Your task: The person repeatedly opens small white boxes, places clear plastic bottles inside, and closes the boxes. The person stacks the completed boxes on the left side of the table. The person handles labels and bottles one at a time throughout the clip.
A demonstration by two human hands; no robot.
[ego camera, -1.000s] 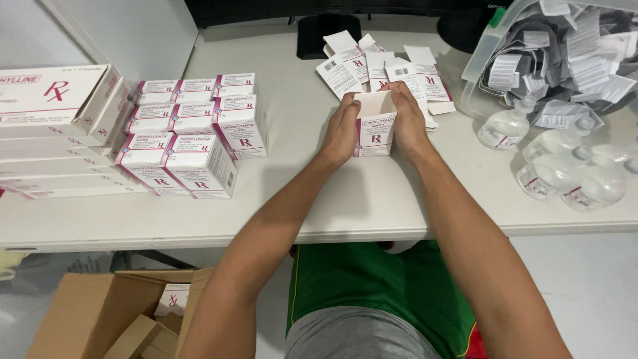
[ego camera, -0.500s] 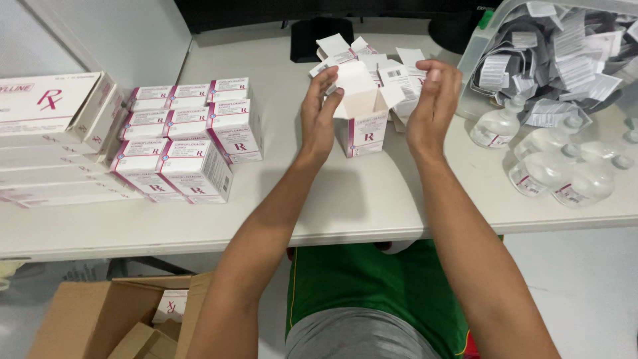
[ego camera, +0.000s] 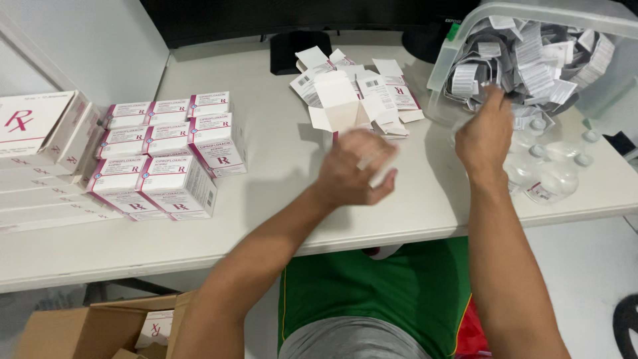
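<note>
The small open carton point(ego camera: 345, 110) stands upright on the white bench point(ego camera: 279, 166), flaps raised, just beyond the left hand point(ego camera: 352, 174) and in front of a pile of flat cartons point(ego camera: 385, 93). The left hand hovers blurred before it, fingers loosely curled and apart, holding nothing I can make out. The right hand point(ego camera: 488, 129) reaches to the clear vials point(ego camera: 548, 173) beside the tilted clear bin of folded leaflets point(ego camera: 531, 60); its fingers are hidden, so their grip cannot be told. To load well, steady the carton with the left hand and keep the flaps wide.
</note>
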